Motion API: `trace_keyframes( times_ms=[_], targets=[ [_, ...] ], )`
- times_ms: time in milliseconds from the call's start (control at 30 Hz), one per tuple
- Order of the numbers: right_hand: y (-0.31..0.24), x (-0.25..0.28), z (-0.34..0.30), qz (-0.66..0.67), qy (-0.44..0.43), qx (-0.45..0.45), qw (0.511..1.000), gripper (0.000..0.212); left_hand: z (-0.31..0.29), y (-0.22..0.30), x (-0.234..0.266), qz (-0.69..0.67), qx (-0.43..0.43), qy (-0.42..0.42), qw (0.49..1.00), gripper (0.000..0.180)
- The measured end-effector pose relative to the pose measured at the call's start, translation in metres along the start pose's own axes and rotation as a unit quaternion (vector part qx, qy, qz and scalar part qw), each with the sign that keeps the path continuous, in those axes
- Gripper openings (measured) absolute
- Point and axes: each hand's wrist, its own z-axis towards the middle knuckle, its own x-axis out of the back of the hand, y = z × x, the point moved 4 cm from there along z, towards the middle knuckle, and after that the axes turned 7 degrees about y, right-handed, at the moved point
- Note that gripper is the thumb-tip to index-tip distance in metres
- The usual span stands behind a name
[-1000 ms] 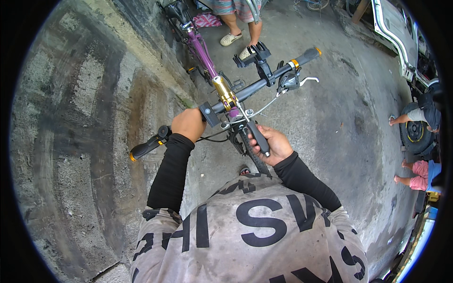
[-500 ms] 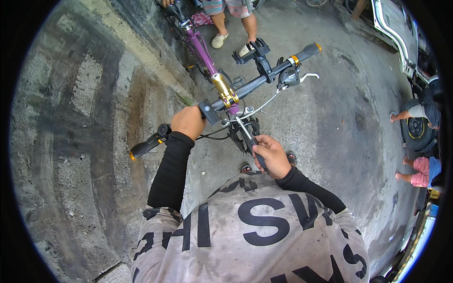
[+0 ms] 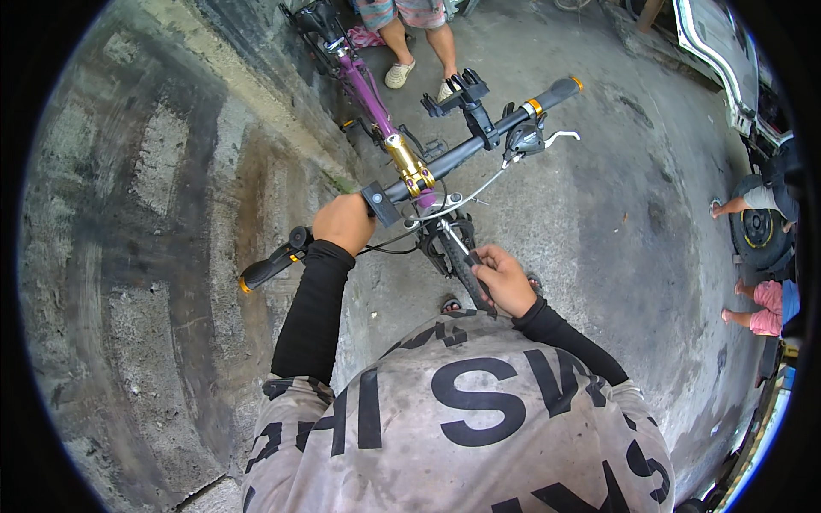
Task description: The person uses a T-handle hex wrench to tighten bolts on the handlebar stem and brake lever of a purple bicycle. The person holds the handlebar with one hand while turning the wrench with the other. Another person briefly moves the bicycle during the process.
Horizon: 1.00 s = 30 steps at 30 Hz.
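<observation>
A purple folding bicycle (image 3: pixel 366 92) with a gold stem clamp (image 3: pixel 406 160) stands in front of me, its front wheel toward my body. My left hand (image 3: pixel 342 224) is wrapped round the black handlebar (image 3: pixel 466 150), left of the stem beside a small black box-shaped mount (image 3: pixel 379 203). With closed fingers my right hand (image 3: pixel 505 280) holds a screwdriver (image 3: pixel 457 238). Its silver shaft points up-left to the brake parts (image 3: pixel 434 208) above the front tyre (image 3: pixel 464 272); the tip's exact contact cannot be made out. My fingers hide most of the handle.
A brake lever (image 3: pixel 560 137) and a phone holder (image 3: pixel 462 92) stick out from the bar's right side. Beyond the bicycle is a person's leg (image 3: pixel 440 47). A concrete wall (image 3: pixel 248 103) runs along the left. At far right, people sit near a vehicle wheel (image 3: pixel 756 221).
My right hand has shifted slightly right, still with the screwdriver. The left hand keeps its hold on the handlebar. A person's hand at the bicycle saddle no longer shows.
</observation>
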Motion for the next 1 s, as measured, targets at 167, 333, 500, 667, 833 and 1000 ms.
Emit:
trace_keyframes(
  times_ms=[167,333,500,667,833,1000],
  targets=[
    [-0.017,-0.023,0.011,0.019,0.013,0.003,1.0,0.023,0.001,-0.007,-0.007,-0.01,0.001,0.009,1.0,0.018],
    [-0.013,-0.031,0.019,0.016,0.016,-0.015,1.0,0.03,0.0,-0.005,-0.005,0.0,0.0,0.011,1.0,0.018],
    [-0.013,-0.033,0.021,0.02,0.028,-0.011,0.999,0.029,0.001,-0.004,-0.004,-0.002,0.001,0.007,1.0,0.018],
    [-0.014,-0.034,0.022,0.078,0.025,-0.036,0.996,0.021,0.001,-0.005,-0.006,-0.004,-0.003,0.01,1.0,0.018],
    [-0.007,-0.038,0.017,0.274,0.008,-0.144,0.951,0.023,0.0,-0.004,-0.004,-0.004,0.002,0.005,1.0,0.018],
    [-0.011,-0.046,0.016,0.263,0.017,-0.186,0.947,0.024,0.0,-0.002,-0.003,-0.002,0.005,0.0,1.0,0.017]
  ],
)
